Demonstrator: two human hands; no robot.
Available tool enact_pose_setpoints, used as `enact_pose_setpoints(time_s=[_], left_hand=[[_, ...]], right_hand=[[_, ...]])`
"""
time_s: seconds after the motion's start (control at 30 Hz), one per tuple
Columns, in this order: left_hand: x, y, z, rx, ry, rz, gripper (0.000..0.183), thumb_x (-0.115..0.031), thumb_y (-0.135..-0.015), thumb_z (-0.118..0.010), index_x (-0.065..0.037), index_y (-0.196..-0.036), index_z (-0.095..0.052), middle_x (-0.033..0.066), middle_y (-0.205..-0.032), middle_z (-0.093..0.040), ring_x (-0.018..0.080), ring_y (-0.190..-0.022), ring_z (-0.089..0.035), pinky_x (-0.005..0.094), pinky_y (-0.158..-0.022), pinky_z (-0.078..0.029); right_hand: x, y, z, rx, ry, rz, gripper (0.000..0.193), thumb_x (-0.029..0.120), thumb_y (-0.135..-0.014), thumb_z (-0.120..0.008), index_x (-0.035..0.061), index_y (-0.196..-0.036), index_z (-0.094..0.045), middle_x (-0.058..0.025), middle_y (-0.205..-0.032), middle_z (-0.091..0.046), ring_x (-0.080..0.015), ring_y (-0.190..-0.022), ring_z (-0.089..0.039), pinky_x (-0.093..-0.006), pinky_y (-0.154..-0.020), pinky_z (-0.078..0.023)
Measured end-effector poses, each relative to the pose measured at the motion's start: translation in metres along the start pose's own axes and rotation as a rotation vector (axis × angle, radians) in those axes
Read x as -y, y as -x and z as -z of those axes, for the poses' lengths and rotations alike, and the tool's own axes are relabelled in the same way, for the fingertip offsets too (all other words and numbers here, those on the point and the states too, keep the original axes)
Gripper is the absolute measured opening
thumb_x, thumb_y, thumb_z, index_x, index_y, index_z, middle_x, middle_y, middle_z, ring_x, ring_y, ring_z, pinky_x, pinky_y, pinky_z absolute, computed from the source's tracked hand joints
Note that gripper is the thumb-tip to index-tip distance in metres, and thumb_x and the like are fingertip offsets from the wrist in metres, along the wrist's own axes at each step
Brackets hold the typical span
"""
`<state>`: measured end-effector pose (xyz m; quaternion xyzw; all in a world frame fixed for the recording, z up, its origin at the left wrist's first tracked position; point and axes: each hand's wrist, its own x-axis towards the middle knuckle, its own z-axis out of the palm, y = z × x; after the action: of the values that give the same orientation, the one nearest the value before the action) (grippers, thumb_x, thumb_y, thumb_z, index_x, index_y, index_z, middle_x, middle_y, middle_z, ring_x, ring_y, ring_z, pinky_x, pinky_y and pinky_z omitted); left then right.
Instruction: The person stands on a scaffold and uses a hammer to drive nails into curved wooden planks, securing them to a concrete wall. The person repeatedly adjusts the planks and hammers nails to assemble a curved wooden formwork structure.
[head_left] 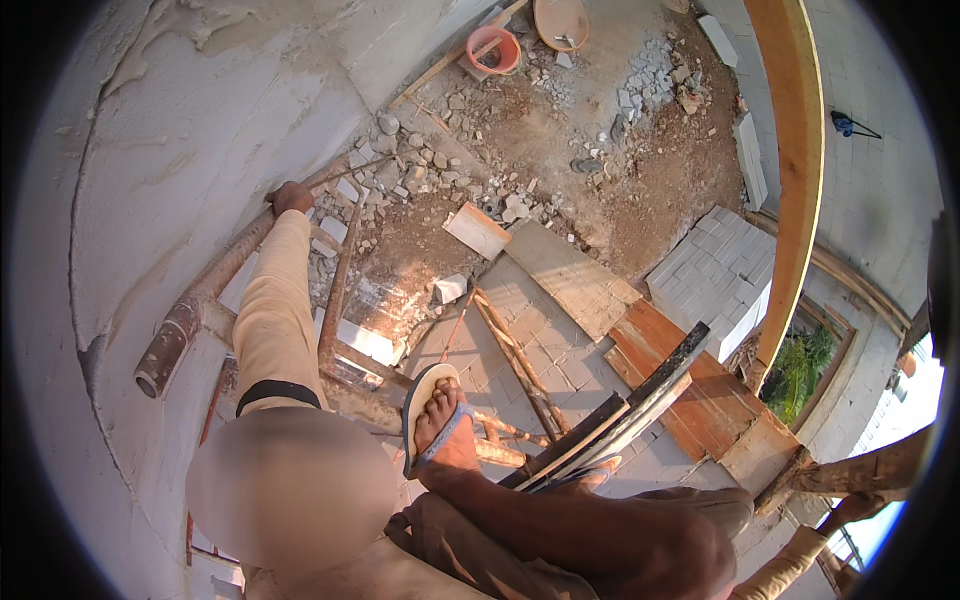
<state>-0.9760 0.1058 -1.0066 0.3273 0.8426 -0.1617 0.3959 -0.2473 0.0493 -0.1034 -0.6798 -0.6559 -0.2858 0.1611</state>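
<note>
My left hand [290, 197], at the end of an outstretched tan sleeve, is closed around a mortar-crusted scaffold pipe [235, 245] beside the plastered wall. At the far lower right, my right hand [858, 508] is wrapped around a rough wooden pole [860, 474]. My foot in a blue-strapped sandal [440, 425] rests on the scaffold frame [375, 405], high above the floor. A second sandal shows partly behind dark boards. A blurred round patch covers the lower left, hiding what is under it.
Below lie rubble [430, 165], a pink bucket [493, 50], a round pan [561, 22] and stacked pale blocks [715, 265]. Orange-brown planks [680, 365] stretch across the right middle. A curved-looking yellow timber [795, 180] rises at the right. Plastered wall [230, 100] bounds the left side.
</note>
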Motion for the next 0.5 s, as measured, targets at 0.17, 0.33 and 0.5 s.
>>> enact_pose_setpoints(time_s=[0.17, 0.33, 0.5], left_hand=[[0.025, -0.038, -0.035, -0.053, -0.364, -0.242, 0.036, -0.025, -0.100, -0.064, 0.004, -0.116, -0.080, 0.0316, -0.122, -0.076, 0.0494, -0.119, -0.073, 0.0587, -0.113, -0.051], [0.055, -0.091, -0.065, -0.117, -0.505, -0.260, 0.050, -0.046, -0.107, -0.063, 0.000, -0.112, -0.081, 0.0257, -0.115, -0.076, 0.0483, -0.116, -0.074, 0.0711, -0.096, -0.056], [0.048, -0.085, -0.066, -0.187, -0.560, -0.281, 0.028, -0.024, -0.107, -0.058, -0.009, -0.114, -0.079, 0.0179, -0.118, -0.077, 0.0413, -0.115, -0.074, 0.0611, -0.089, -0.060]], right_hand=[[-0.028, -0.028, 0.000, -0.010, -0.056, -0.077, 0.079, 0.048, -0.108, -0.038, -0.0029, -0.168, -0.028, -0.0240, -0.170, -0.034, -0.0404, -0.156, -0.039, -0.0547, -0.126, -0.039], [-0.072, -0.040, -0.003, -0.067, -0.263, -0.059, 0.080, 0.047, -0.108, -0.037, -0.0036, -0.169, -0.026, -0.0243, -0.172, -0.032, -0.0406, -0.157, -0.038, -0.0546, -0.128, -0.039], [-0.098, -0.028, 0.003, -0.047, -0.209, 0.059, 0.082, 0.050, -0.109, -0.039, -0.0013, -0.171, -0.023, -0.0210, -0.174, -0.030, -0.0384, -0.160, -0.033, -0.0524, -0.131, -0.032]])
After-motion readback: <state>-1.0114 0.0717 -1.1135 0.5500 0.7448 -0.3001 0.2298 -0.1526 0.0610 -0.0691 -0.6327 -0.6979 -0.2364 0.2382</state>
